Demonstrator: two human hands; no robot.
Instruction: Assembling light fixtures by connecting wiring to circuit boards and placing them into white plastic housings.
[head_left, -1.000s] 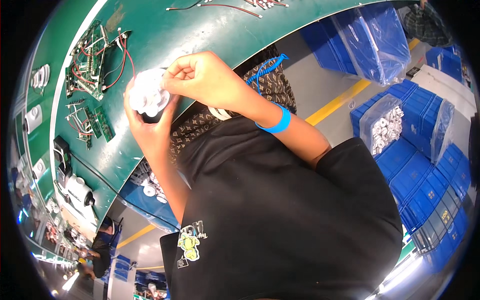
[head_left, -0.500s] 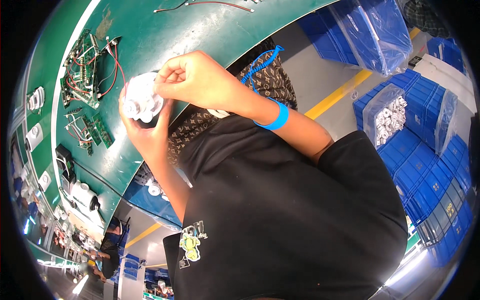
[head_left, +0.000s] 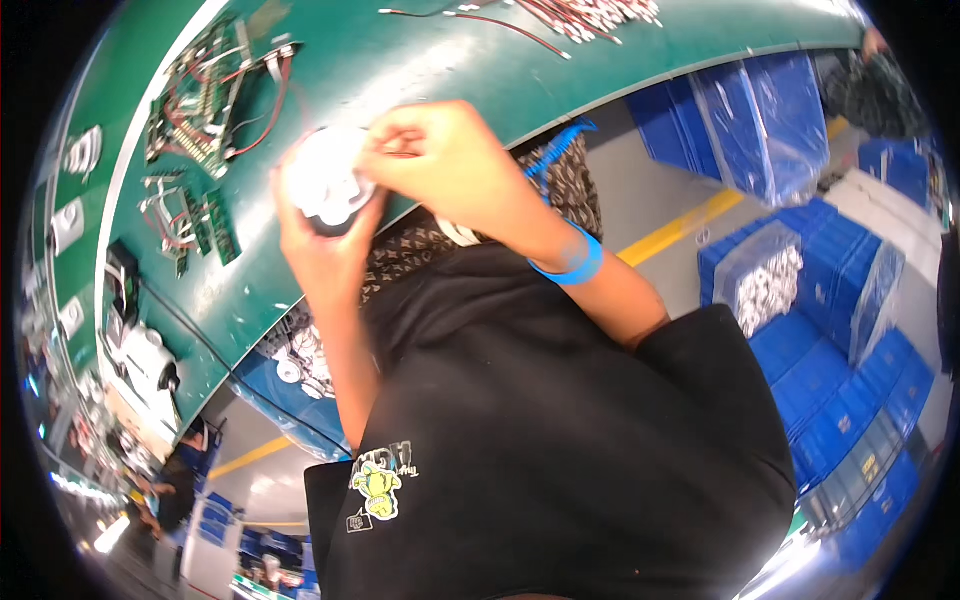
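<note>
A round white plastic part with a lobed, knob-like side is held over the green workbench, near its edge. My left hand is wrapped round it from below, fingers on one side and thumb on the other. At the part's right rim, my right hand is closed in a pinch, its fingertips touching or nearly touching the white plastic. Glare and motion blur hide whatever small thing may be between those fingers. A blue wrist strap circles my right wrist.
Green circuit boards with wires lie on the bench to the left. Red-black cables lie at the far side. Below the bench edge is a blue bin of white parts. Blue crates stand on the right.
The view has shifted, so bench and hands sit further right and more cables show at the far side. Both hands keep their hold around the white part.
</note>
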